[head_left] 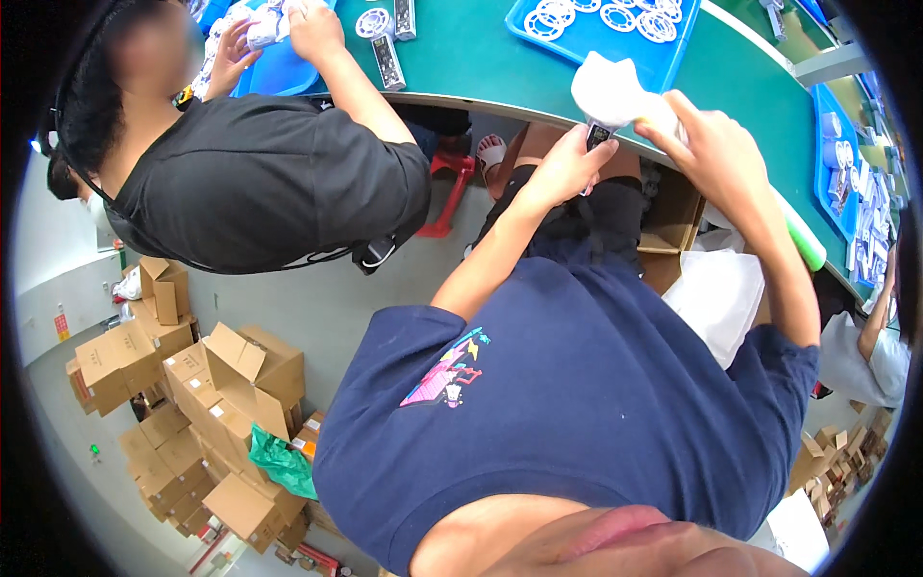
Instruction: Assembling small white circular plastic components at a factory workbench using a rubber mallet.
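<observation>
My left hand (574,165) is closed round a small slim module (600,136) with a dark face and pale edges, just off the near edge of the green table. My right hand (716,149) is closed on a soft white piece (611,87), which bulges up over the module's far end. Whether that piece is a bag or a cloth I cannot tell, and it hides where the two meet. Beyond it, a blue tray (516,21) holds several flat white rings (616,17). Two similar modules (387,63) and a white round disc (372,22) lie farther left.
A co-worker in black (260,183) handles white pieces over a blue bin (279,72) at my left. Another blue tray (823,183) and a heap of pale parts (873,226) are at the right. Cardboard boxes (255,375) are stacked on the floor; a red stool (450,192) stands under the table.
</observation>
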`<state>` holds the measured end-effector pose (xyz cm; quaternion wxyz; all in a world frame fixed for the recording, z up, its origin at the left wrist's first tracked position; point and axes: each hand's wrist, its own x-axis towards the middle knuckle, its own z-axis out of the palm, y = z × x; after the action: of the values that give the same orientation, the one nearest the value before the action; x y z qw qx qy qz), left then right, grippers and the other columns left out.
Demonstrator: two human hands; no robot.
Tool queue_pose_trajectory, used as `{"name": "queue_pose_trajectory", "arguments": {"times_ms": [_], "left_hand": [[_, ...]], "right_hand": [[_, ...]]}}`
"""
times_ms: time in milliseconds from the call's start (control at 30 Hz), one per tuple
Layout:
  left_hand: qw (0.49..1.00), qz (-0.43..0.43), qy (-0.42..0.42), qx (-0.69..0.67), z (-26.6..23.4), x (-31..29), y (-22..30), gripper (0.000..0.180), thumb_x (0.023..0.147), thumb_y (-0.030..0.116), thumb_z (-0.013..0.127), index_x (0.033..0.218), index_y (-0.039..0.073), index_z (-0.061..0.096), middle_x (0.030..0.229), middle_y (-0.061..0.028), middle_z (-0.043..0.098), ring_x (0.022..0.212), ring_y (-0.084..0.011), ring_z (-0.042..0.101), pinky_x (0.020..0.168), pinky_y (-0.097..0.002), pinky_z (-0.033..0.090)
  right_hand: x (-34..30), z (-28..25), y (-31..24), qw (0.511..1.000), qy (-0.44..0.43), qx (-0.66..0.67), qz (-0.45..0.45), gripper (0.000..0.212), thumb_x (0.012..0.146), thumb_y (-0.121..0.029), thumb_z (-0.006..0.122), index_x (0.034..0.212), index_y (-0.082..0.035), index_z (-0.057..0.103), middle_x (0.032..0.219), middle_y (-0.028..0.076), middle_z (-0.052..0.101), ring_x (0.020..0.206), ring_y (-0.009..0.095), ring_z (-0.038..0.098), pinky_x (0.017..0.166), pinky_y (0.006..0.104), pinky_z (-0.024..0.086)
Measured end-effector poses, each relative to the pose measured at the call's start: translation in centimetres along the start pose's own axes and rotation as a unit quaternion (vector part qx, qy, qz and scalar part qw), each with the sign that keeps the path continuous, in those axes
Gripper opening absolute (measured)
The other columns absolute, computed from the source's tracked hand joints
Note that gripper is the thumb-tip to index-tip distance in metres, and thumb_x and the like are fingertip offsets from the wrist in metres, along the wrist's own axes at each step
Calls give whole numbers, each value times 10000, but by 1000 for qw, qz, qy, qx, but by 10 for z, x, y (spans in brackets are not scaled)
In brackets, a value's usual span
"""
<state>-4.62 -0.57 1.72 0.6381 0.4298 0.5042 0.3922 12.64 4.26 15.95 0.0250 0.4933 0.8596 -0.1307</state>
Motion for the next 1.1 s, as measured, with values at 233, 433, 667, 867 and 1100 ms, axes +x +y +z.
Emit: {"name": "queue_pose_trajectory", "arguments": {"times_ms": [233,433,667,867,1100], "left_hand": [[1000,30,2,-6,3,3,-4,305,973,294,570,1082,9,578,595,3,520,466,-82,490,441,-254,407],[997,70,2,-19,5,3,-5,349,973,305,596,1135,-4,570,634,-9,547,491,-74,505,439,-252,408],[976,-32,-59,-207,3,-9,-17,412,941,269,647,1239,54,462,802,-49,576,537,-123,588,455,-271,512],[967,-28,-32,-251,14,-19,-21,296,953,265,608,1146,89,470,748,-8,487,463,-67,423,353,-222,358],[968,0,-58,-245,16,-12,-39,237,982,315,572,1001,79,562,720,-8,500,483,-62,422,366,-215,342]], "right_hand": [[-10,10,-8,996,72,-46,-23,531,921,-546,557,1104,-48,591,770,217,675,726,376,680,610,444,537],[-14,23,-7,990,115,-66,-51,537,920,-543,552,1108,-40,580,750,201,669,710,362,680,594,432,536],[-17,24,-4,996,88,-22,7,554,913,-569,547,1085,-43,582,756,202,667,722,374,676,610,445,533],[-30,19,-21,983,176,29,-46,509,921,-526,565,1078,-41,561,773,188,674,720,363,677,597,428,530],[-54,30,-23,991,127,-6,-30,498,907,-471,611,1150,-38,568,822,171,677,705,338,680,595,410,533]]}}
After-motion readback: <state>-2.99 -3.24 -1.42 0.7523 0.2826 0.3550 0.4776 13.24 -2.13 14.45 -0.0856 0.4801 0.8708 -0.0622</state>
